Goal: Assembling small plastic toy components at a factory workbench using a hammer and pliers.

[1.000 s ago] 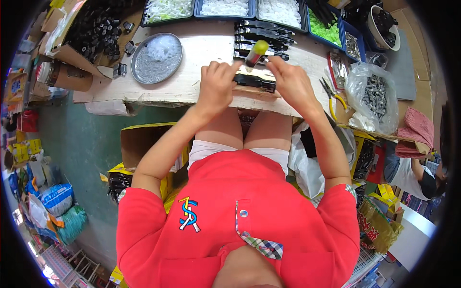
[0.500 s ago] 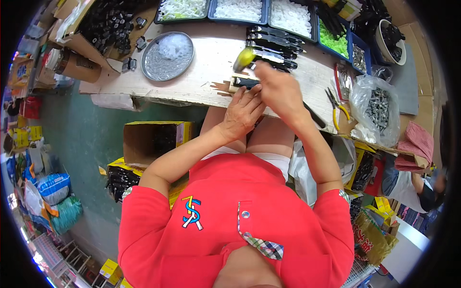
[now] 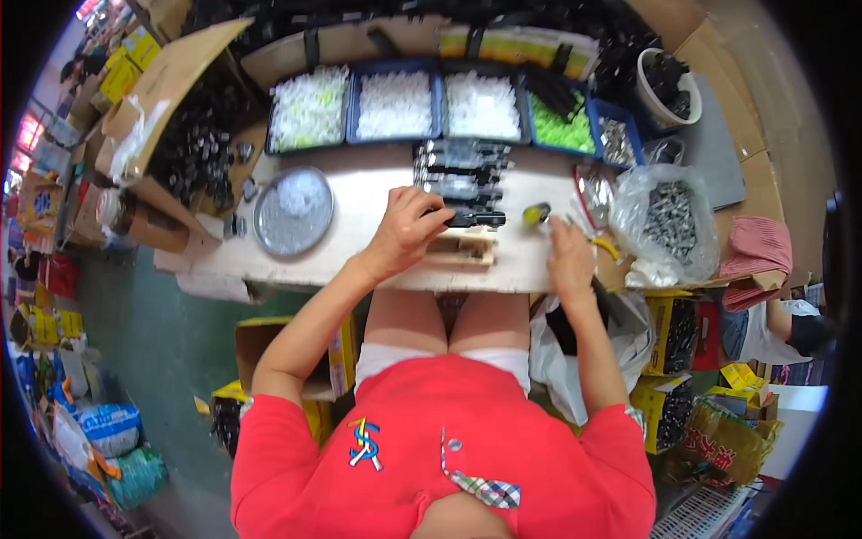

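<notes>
My left hand (image 3: pixel 406 235) pinches a narrow black elongated part (image 3: pixel 478 218) by its left end, holding it level above the table. Just under it, near the front edge, sits a small wooden block (image 3: pixel 462 248); the part and my fingers cover some of it. To the right, my right hand (image 3: pixel 571 259) is closed round the handle of a hammer with a yellow-green head (image 3: pixel 537 213). The hammer's head is low over the tabletop, and I cannot tell if it touches. Beyond the left hand lies a row of similar black parts (image 3: pixel 461 166).
Trays of white pieces (image 3: pixel 395 105) and green pieces (image 3: pixel 558 126) line the back. At left are a round metal dish (image 3: pixel 268 235) and a cardboard box of black parts (image 3: pixel 184 58). A clear bag of small metal parts (image 3: pixel 628 235) and yellow-handled pliers (image 3: pixel 606 247) lie right.
The hammer has moved right, away from the wooden block, with my right hand. My left hand has risen off the block and now holds a black part above it. The head view has shifted.
</notes>
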A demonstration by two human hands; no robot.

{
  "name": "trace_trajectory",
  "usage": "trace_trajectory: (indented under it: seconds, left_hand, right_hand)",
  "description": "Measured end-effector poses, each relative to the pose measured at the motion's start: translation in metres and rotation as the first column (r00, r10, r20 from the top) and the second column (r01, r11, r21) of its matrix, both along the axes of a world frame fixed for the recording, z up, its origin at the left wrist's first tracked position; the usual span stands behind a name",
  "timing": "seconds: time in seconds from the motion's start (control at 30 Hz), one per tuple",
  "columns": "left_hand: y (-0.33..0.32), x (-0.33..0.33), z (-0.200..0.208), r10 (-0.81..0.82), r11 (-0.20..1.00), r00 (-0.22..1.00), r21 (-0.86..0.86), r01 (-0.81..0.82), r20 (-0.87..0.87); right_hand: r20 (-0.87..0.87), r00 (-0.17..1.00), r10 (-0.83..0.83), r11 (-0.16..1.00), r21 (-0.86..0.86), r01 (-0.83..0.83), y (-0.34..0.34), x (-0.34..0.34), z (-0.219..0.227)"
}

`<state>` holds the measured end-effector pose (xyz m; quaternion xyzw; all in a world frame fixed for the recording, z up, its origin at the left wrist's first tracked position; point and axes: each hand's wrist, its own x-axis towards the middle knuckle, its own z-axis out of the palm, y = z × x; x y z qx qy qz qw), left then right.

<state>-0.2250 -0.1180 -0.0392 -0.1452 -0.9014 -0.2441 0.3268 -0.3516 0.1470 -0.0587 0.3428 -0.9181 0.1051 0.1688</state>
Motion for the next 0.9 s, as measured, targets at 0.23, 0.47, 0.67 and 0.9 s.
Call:
trace_trajectory:
  seconds: [0.23,0.47,0.67,0.9]
  left_hand:
    - [-0.004,-0.051,-0.005,0.156,0.96,0.986,-0.226,-0.165,-0.056]
    - [-0.007,-0.043,0.002,0.242,0.954,0.97,-0.18,-0.241,-0.021]
    - [-0.028,0.021,0.012,0.534,0.841,0.835,0.183,-0.509,-0.132]
    - [-0.11,0.127,-0.019,0.879,0.465,0.476,0.254,-0.848,-0.021]
  right_hand:
    - [0.018,0.999,0.043,0.994,-0.101,-0.041,-0.01,0.009,-0.012]
    - [-0.035,0.99,0.135,0.943,-0.302,-0.139,-0.038,-0.018,0.021]
    - [-0.109,0.94,0.324,0.868,-0.36,-0.341,-0.109,-0.055,0.051]
    - [-0.351,0.809,0.472,0.773,-0.277,-0.571,-0.246,-0.087,0.094]
